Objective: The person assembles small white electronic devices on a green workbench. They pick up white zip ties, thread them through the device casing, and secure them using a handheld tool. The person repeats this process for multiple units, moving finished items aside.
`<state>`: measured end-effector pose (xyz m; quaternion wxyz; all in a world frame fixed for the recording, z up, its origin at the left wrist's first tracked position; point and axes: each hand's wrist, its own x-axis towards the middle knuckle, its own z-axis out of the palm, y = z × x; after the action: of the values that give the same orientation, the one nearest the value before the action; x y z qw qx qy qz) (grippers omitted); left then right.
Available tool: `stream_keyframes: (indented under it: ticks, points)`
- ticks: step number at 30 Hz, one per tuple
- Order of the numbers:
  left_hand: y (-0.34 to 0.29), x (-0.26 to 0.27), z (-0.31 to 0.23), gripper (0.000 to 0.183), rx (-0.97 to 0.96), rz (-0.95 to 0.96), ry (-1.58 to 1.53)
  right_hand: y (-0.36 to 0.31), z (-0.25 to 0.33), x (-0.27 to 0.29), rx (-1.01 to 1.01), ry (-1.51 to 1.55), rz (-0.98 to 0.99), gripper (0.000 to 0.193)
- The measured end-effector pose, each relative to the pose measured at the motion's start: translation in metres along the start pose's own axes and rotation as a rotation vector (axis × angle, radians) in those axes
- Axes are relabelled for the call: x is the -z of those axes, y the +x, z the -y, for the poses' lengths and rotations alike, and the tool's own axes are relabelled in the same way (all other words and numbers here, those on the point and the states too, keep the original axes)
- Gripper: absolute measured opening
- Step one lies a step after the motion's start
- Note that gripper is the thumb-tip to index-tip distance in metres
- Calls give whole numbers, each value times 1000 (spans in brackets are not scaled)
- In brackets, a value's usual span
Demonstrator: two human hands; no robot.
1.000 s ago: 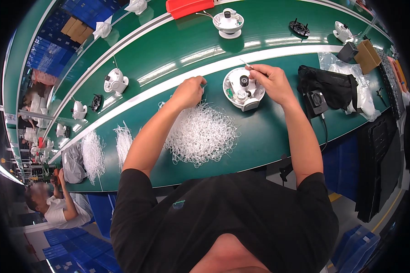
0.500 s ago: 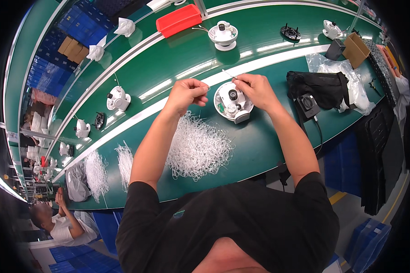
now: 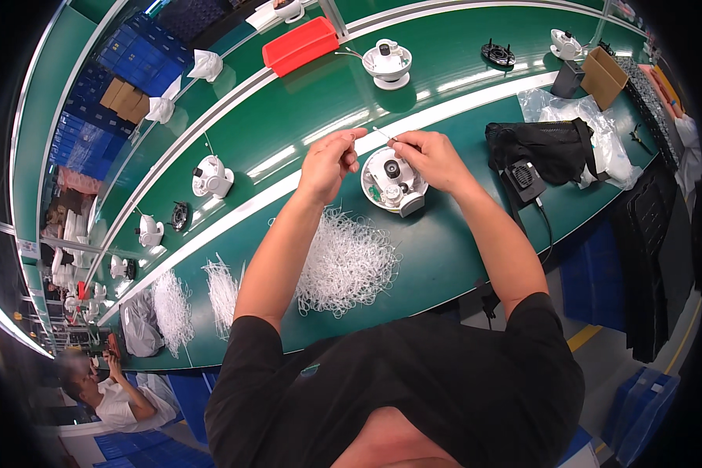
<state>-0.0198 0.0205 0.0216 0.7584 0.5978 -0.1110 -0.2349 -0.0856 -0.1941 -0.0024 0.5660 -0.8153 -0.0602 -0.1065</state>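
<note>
In front of me a round white camera housing (image 3: 374, 173) lies with its inside facing up, showing a dark lens and a bit of green circuit board. My right hand (image 3: 430, 158) is closed over its far right side, pinching a thin cable (image 3: 381, 133) whose pale end points up and left. Just left of the housing, my left hand (image 3: 330, 165) is raised with curled fingers, the index finger reaching toward the cable end. Whatever lies between those fingers is too small to make out. A heap of white looped ties (image 3: 347, 265) sits below my left hand.
Beyond a white rail, a conveyor carries more white camera units (image 3: 387, 64) and black round parts (image 3: 498, 54). A red bin (image 3: 301, 47) stands at the back. Right are a black bag (image 3: 542, 148), a small black device (image 3: 524, 181) and clear plastic. Another person works far left.
My left hand has lifted a little and its index finger now stretches out. My right hand has shifted slightly left, still pinching the cable. Units on the conveyor at the left have moved right.
</note>
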Motion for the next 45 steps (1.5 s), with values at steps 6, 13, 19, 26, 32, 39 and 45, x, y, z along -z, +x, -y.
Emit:
stream_keyframes:
  ticks: [6, 13, 19, 26, 32, 39, 45]
  points:
    - [4, -6, 3, 32, -67, -19, 58, 2, -4, -3, 34, -27, -2, 24]
    - [4, -25, 8, 22, -195, -171, 156, -1, 5, 0, -24, -78, -2, 22]
    - [11, -35, 18, 23, -324, -282, 362, -3, 5, -1, 5, -57, -51, 22]
    - [15, -38, 26, 24, -348, -214, 465, -5, 2, 0, 24, -68, -69, 23]
    - [17, -38, 25, 24, -257, -200, 282, -6, 3, 1, -1, -67, -78, 21]
    - [11, -42, 26, 17, -175, -167, 295, -4, 2, -2, 12, -91, -97, 20]
    - [10, -39, 29, 11, -385, -178, 630, -3, 2, -2, 57, -98, -88, 18]
